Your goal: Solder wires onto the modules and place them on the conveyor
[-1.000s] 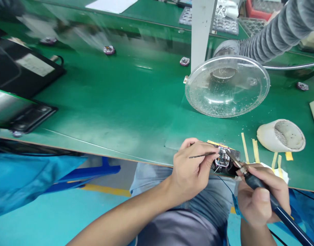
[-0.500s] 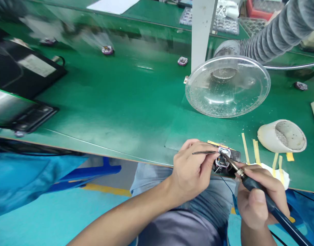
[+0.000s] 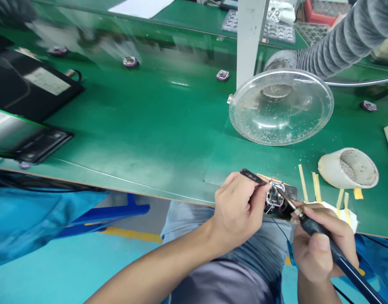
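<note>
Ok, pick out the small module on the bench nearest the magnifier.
That's the module just left of the magnifier lens, beside the white post. The one right of the lens sits farther off, and the others lie further left.

Past the left grip (image 3: pixel 240 211) runs a green bench (image 3: pixel 124 114), with a white post (image 3: pixel 249 42) and a grey duct (image 3: pixel 345 46) beyond; nearer, below the bench, lies a teal floor (image 3: pixel 38 283) with a yellow stripe (image 3: pixel 132 235).

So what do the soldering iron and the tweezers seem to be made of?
The soldering iron has a glossy dark handle, probably plastic, and a shiny shaft that reads as bare metal. The tweezers look matte black, perhaps coated metal or plastic; at this size the picture cannot settle which.
</note>
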A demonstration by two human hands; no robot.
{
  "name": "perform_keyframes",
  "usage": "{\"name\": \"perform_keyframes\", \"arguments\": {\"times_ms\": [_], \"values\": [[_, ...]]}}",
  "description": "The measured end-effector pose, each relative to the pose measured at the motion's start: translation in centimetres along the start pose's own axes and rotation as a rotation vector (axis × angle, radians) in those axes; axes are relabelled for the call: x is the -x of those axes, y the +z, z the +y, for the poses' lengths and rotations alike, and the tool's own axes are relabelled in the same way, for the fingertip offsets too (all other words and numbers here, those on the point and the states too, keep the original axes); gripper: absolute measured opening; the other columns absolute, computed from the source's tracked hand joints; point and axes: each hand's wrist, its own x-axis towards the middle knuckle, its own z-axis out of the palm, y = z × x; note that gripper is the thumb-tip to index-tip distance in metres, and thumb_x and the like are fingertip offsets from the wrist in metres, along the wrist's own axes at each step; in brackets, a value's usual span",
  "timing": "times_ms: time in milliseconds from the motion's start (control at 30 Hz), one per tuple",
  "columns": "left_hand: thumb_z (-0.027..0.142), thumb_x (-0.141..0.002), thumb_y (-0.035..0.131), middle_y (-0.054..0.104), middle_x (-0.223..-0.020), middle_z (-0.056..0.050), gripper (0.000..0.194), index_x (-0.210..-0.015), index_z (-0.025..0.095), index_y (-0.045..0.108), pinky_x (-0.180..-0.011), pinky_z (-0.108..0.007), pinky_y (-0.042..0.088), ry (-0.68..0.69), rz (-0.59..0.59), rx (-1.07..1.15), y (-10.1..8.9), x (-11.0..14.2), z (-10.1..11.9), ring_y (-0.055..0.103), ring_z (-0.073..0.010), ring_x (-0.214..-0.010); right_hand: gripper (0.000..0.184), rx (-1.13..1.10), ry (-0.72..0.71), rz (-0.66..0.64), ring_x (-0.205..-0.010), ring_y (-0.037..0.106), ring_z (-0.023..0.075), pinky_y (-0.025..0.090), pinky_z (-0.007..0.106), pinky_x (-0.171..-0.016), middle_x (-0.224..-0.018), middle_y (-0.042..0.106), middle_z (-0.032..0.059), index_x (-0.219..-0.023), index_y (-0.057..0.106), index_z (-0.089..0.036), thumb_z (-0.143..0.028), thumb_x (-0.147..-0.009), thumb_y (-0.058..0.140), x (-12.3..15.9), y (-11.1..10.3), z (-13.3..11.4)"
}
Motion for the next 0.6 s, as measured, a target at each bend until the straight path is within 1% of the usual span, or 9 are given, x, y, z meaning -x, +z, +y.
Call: {"name": "perform_keyframes", "arguments": {"times_ms": [67, 167, 300, 367, 400, 433, 467, 533, 600], "values": [[0.011, -0.11, 0.072, 0.088, -0.102, -0.002, 0.013, -0.11, 0.023, 0.069, -0.088, -0.029, 0.068, -0.005, 0.005, 0.002, 0.0, -0.1, 0.1, 0.086, -0.0177, -0.089, 0.024, -0.014, 0.008, 0.062, -0.083, 0.081, 0.0266, 0.061, 0.04, -0.07, -0.09, 0.079, 0.0057, -0.116, 0.085, -0.017, -0.036, -0.107, 0.074, -0.1, 0.5, 0.0], [0.011, -0.11, 0.072, 0.088, -0.101, -0.001, 0.013, -0.112, 0.023, 0.07, -0.089, -0.028, 0.068, -0.018, 0.0, 0.004, 0.2, -0.1, 0.1, 0.085, -0.0173, -0.089, 0.026, -0.011, 0.01, 0.104, -0.079, 0.079, 0.0255, 0.06, 0.038, -0.067, -0.087, 0.079, 0.0057, -0.112, 0.085, -0.017, -0.04, -0.106, 0.076, -0.2, 0.8, 0.1], [0.01, -0.111, 0.071, 0.089, -0.105, -0.001, 0.013, -0.114, 0.023, 0.07, -0.09, -0.028, 0.068, -0.018, -0.011, 0.028, 0.0, 0.0, 0.0, 0.085, -0.0168, -0.093, 0.033, 0.017, 0.028, 0.132, -0.079, 0.079, 0.0257, 0.064, 0.041, -0.067, -0.09, 0.08, 0.0071, -0.114, 0.085, -0.016, -0.048, -0.108, 0.078, 0.0, 0.5, 0.7], [0.01, -0.112, 0.07, 0.089, -0.11, -0.002, 0.014, -0.118, 0.023, 0.071, -0.094, -0.028, 0.068, -0.001, -0.016, 0.051, -0.5, -0.1, -0.3, 0.086, -0.0163, -0.099, 0.038, 0.023, 0.007, 0.187, -0.074, 0.078, 0.0254, 0.067, 0.042, -0.064, -0.088, 0.079, 0.0061, -0.118, 0.085, -0.016, -0.053, -0.11, 0.079, 0.1, 0.3, 1.2], [0.011, -0.113, 0.071, 0.089, -0.113, -0.002, 0.015, -0.121, 0.023, 0.072, -0.097, -0.028, 0.067, 0.016, -0.011, 0.052, -0.9, -0.2, -0.6, 0.085, -0.0164, -0.103, 0.04, 0.028, -0.001, 0.208, -0.071, 0.078, 0.0249, 0.069, 0.044, -0.064, -0.086, 0.078, 0.0045, -0.123, 0.085, -0.016, -0.053, -0.11, 0.08, 0.1, 0.1, 1.4], [0.011, -0.113, 0.072, 0.089, -0.115, -0.003, 0.017, -0.125, 0.024, 0.073, -0.1, -0.029, 0.067, 0.04, 0.0, 0.039, -1.4, -0.4, -1.0, 0.085, -0.0169, -0.107, 0.041, 0.033, 0.003, 0.198, -0.07, 0.078, 0.0245, 0.073, 0.047, -0.066, -0.084, 0.077, 0.0029, -0.13, 0.084, -0.016, -0.052, -0.111, 0.081, 0.1, 0.0, 1.5], [0.012, -0.112, 0.073, 0.088, -0.118, -0.003, 0.02, -0.128, 0.024, 0.073, -0.103, -0.032, 0.067, 0.07, 0.014, 0.006, -2.0, -0.7, -1.7, 0.085, -0.0179, -0.111, 0.042, 0.04, 0.012, 0.16, -0.07, 0.078, 0.0243, 0.076, 0.051, -0.07, -0.084, 0.077, 0.0016, -0.138, 0.082, -0.017, -0.049, -0.112, 0.082, 0.0, -0.1, 1.6], [0.013, -0.111, 0.074, 0.087, -0.123, -0.005, 0.024, -0.132, 0.025, 0.074, -0.106, -0.038, 0.066, 0.115, 0.04, -0.134, -3.1, -1.3, -3.4, 0.084, -0.0216, -0.116, 0.044, 0.048, 0.02, 0.083, -0.071, 0.078, 0.0238, 0.079, 0.057, -0.076, -0.083, 0.076, -0.0003, -0.15, 0.076, -0.018, -0.041, -0.114, 0.08, -0.2, -0.5, 1.6], [0.012, -0.11, 0.072, 0.086, -0.129, -0.008, 0.025, -0.13, 0.026, 0.077, -0.106, -0.046, 0.064, 0.107, 0.04, -0.341, -4.1, -1.8, -5.5, 0.082, -0.0271, -0.12, 0.044, 0.052, 0.018, 0.038, -0.074, 0.08, 0.0239, 0.08, 0.059, -0.078, -0.084, 0.076, -0.0001, -0.156, 0.072, -0.019, -0.035, -0.116, 0.076, -0.3, -0.8, 1.6]]}}
